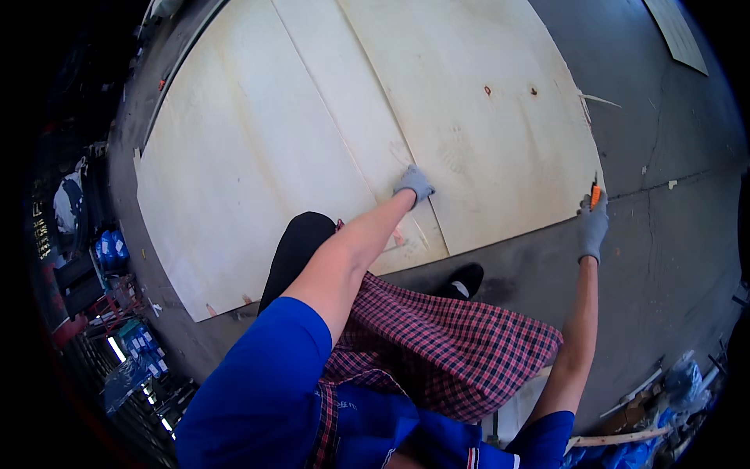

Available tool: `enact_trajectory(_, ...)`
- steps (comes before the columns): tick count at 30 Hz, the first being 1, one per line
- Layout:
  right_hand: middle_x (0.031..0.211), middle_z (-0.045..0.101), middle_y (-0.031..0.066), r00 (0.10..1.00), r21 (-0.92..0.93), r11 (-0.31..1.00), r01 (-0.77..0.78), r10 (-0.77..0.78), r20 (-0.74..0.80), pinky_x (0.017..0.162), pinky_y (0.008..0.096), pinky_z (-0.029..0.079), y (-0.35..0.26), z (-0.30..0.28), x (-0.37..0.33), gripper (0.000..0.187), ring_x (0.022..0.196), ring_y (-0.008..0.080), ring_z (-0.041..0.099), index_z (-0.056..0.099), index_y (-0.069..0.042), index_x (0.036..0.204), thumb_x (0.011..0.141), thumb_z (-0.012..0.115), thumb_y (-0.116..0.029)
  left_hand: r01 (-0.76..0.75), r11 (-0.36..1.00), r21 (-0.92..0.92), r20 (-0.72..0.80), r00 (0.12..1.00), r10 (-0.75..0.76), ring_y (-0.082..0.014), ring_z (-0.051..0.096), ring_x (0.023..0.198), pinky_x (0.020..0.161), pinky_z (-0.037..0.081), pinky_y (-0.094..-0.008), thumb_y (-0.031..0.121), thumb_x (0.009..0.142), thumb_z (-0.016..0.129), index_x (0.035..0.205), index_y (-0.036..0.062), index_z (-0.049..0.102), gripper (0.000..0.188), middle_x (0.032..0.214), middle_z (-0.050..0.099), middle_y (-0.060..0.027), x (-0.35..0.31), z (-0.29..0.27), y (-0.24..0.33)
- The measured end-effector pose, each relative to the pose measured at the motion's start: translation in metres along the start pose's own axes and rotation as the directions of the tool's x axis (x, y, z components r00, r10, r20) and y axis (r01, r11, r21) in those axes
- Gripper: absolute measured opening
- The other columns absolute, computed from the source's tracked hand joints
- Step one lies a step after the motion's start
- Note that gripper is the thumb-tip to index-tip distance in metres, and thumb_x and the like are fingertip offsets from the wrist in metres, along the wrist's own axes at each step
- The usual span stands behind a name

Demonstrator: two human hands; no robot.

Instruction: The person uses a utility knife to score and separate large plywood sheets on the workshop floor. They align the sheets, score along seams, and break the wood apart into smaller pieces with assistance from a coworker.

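Large pale veneer sheets (258,164) lie flat on the floor in front of me, with long seams running away from me. My left hand (414,185), in a grey glove, rests on the seam beside the right-hand sheet (500,156). Its fingers are curled, and what they hold, if anything, is hidden. Out to the right, my right hand (594,227), also gloved in grey, is closed around an orange utility knife (596,195). The knife's dark tip points away from me, next to the sheet's right edge.
A splinter of wood (600,101) juts from the right edge. Another pale panel (678,35) lies at the far right. Blue bundles (112,248) and racks stand on the left. Plastic bags (686,383) and timber lie at the lower right. My shoe (467,281) is near the sheet's front edge.
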State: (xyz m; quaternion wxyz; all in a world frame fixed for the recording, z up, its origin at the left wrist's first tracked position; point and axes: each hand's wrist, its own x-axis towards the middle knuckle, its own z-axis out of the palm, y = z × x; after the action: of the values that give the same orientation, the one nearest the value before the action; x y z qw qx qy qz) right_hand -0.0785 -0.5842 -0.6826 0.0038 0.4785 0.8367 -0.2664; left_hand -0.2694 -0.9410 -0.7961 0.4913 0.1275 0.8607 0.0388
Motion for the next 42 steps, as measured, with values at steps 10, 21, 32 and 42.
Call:
enact_trajectory(10, 0.072, 0.050, -0.0002, 0.836, 0.340, 0.836, -0.430, 0.227, 0.499, 0.049, 0.0237, 0.041, -0.093, -0.088, -0.138, 0.021, 0.054, 0.0070, 0.047, 0.046, -0.006, 0.096, 0.090, 0.057, -0.023, -0.231, 0.934, -0.272, -0.140, 0.970, 0.200, -0.0299, 0.063, 0.093, 0.082, 0.049, -0.0383, 0.038, 0.084, 0.063, 0.107, 0.0016, 0.055, 0.044, 0.099, 0.065, -0.0180, -0.201, -0.136, -0.027)
enact_trajectory(21, 0.075, 0.055, 0.0018, 0.628, 0.381, 0.603, -0.701, 0.268, 0.731, 0.047, 0.0229, 0.044, -0.172, -0.123, -0.215, 0.023, 0.055, 0.0092, 0.052, 0.053, -0.010, 0.112, 0.096, 0.049, -0.026, -0.293, 0.949, -0.117, -0.016, 0.956, 0.293, -0.0317, 0.052, 0.109, 0.090, 0.042, -0.0435, 0.032, 0.080, 0.066, 0.100, 0.0097, 0.060, 0.031, 0.108, 0.058, -0.0136, -0.395, -0.051, -0.079)
enact_trajectory(32, 0.076, 0.049, 0.0005, 0.160, 0.179, 0.242, -0.954, -0.097, 0.982, 0.045, 0.0188, 0.036, -0.323, -0.085, -0.169, 0.041, 0.054, 0.0060, 0.040, 0.049, -0.010, 0.121, 0.098, 0.044, -0.044, 0.006, 0.777, -0.630, -0.144, 0.982, -0.124, -0.0316, 0.062, 0.091, 0.079, 0.049, -0.0398, 0.029, 0.085, 0.063, 0.100, 0.0063, 0.060, 0.027, 0.096, 0.065, -0.0145, -0.425, -0.082, -0.092)
enact_trajectory(42, 0.081, 0.056, 0.0103, 0.360, 0.042, 0.847, -0.530, 0.179, 0.916, 0.049, 0.0283, 0.047, -0.359, 0.014, -0.064, 0.022, 0.058, 0.0143, 0.052, 0.042, -0.003, 0.103, 0.093, 0.046, -0.022, -0.057, 0.385, -0.921, -0.161, 0.956, -0.244, -0.0232, 0.063, 0.080, 0.073, 0.050, -0.0334, 0.022, 0.087, 0.063, 0.098, 0.0026, 0.059, 0.023, 0.089, 0.065, -0.0125, -0.380, -0.042, 0.051)
